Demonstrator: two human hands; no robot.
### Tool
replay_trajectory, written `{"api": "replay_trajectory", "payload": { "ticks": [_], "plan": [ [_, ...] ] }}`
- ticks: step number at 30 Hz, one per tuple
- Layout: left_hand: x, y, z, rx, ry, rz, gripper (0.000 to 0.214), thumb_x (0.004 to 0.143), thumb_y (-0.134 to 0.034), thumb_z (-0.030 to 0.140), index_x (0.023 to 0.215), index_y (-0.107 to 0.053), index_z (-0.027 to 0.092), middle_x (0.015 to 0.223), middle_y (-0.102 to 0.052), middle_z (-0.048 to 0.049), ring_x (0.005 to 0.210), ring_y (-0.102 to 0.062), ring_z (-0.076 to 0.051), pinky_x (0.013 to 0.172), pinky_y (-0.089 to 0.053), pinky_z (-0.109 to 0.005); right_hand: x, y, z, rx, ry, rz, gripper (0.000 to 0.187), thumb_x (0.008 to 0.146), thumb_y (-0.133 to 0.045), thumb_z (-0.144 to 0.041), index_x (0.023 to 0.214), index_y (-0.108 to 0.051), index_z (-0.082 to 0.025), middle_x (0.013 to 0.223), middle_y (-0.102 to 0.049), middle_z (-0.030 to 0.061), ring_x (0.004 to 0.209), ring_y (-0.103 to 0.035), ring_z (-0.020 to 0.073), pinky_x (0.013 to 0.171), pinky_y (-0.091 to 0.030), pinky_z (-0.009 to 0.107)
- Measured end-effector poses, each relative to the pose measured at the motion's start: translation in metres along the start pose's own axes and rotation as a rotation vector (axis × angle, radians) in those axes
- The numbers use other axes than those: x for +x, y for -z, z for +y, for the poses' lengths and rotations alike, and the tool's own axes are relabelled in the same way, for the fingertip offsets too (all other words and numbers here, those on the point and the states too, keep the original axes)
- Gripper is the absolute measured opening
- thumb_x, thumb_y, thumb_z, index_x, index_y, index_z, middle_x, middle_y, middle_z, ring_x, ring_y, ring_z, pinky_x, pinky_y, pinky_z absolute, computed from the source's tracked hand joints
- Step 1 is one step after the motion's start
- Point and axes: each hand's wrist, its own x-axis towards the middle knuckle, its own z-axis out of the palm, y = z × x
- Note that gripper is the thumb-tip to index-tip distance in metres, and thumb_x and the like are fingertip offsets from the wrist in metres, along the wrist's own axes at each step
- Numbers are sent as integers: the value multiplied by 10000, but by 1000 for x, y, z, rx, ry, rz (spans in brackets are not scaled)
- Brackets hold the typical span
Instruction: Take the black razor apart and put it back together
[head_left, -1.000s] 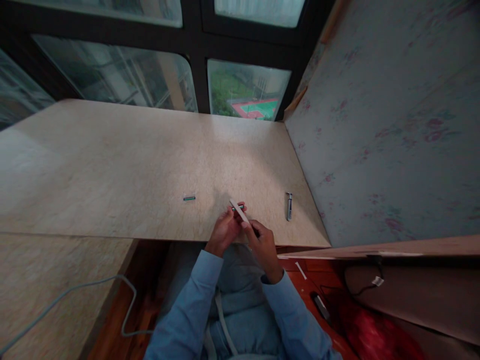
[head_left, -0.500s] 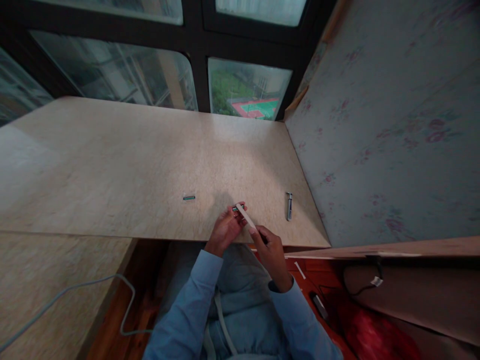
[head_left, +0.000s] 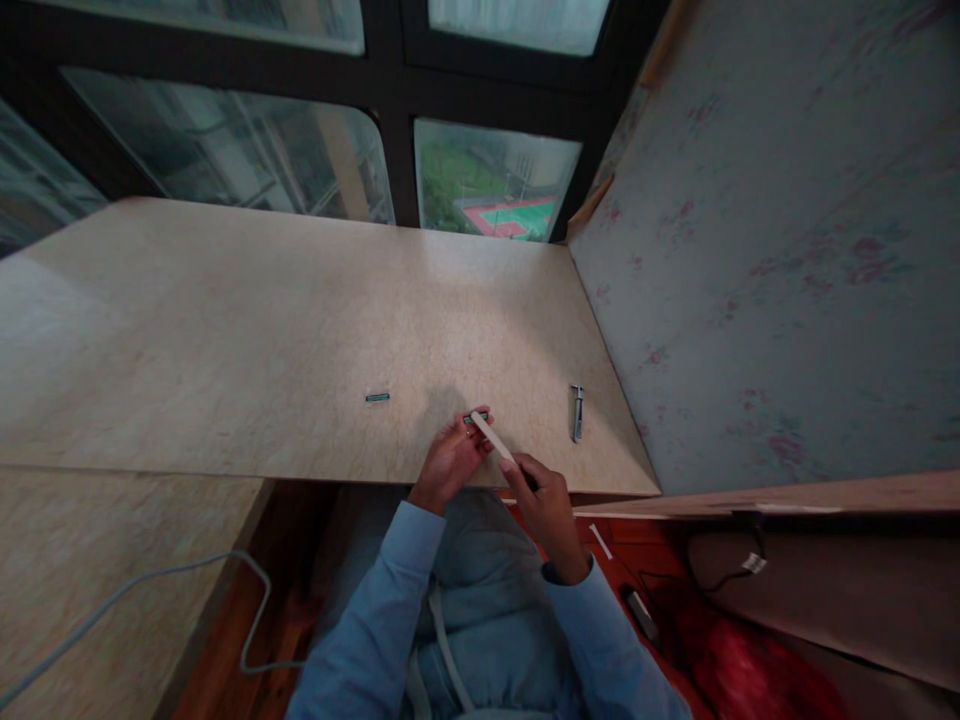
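Observation:
My left hand point(head_left: 452, 460) is closed on a small dark-and-green razor cartridge point(head_left: 471, 418), held at the fingertips just above the table's front edge. My right hand point(head_left: 541, 497) grips a pale flat stick point(head_left: 490, 436), like a wooden craft stick. The far end of this stick lies across the cartridge; whether it presses on it or only hovers, I cannot tell. Left of my hands, another razor cartridge point(head_left: 377, 398) rests on the table, seemingly in a clear case. A silver razor point(head_left: 577, 414) lies to the right, its head pointing away from me.
The beige tabletop point(head_left: 247, 330) runs back to a dark-framed window point(head_left: 401, 170). A flowered wall panel point(head_left: 750, 300) bounds it on the right. At lower left a grey cable point(head_left: 150, 575) crosses a lower surface. Below right, a red bag-like thing point(head_left: 757, 670) sits on the floor.
The hands, stick and cartridge hold nearly the same pose, with only a slight shift of the stick. The whole view has moved very slightly.

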Motion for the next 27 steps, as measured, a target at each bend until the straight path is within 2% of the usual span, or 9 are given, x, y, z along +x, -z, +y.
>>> {"api": "replay_trajectory", "payload": {
  "ticks": [7, 12, 16, 21, 27],
  "plan": [
    [0, -1, 0, -20, 4, 8, 210, 881, -612, 270, 953, -689, 88, 803, -664, -72, 755, -609, -152, 686, -470, -286, 0, 3, 4, -12, -30, 71, 405, 941, -470, -468, 919, -712, -145, 666, -635, 16, 607, -546, 151, 581, -394, 234],
    [1, 1, 0, -8, 12, 13, 210, 884, -609, 295, 929, -689, 106, 858, -679, -93, 759, -613, -151, 691, -478, -284, 1, 4, 4, -8, -30, 118, 405, 939, -469, -468, 931, -711, -143, 650, -624, 14, 597, -542, 152, 569, -399, 233],
    [1, 3, -1, 9, 1, -11, 189, 876, -618, 275, 935, -691, 111, 872, -682, -92, 785, -619, -158, 699, -481, -280, -1, 3, 3, 3, -10, 72, 396, 941, -473, -462, 928, -710, -146, 668, -623, 10, 610, -542, 148, 577, -395, 229],
    [1, 2, -1, 17, -1, -15, 168, 858, -631, 229, 966, -694, 117, 988, -685, -106, 854, -626, -166, 744, -477, -276, -1, -2, 2, -2, 0, 31, 390, 947, -466, -456, 934, -713, -154, 672, -619, 1, 596, -523, 138, 563, -362, 230],
    [-1, -1, 0, 13, 7, 3, 199, 861, -632, 258, 977, -693, 108, 934, -684, -102, 828, -623, -161, 720, -478, -272, -4, -4, 6, 16, -9, 21, 402, 941, -469, -466, 951, -719, -152, 674, -632, 4, 594, -524, 141, 554, -368, 231]
  ]
}}
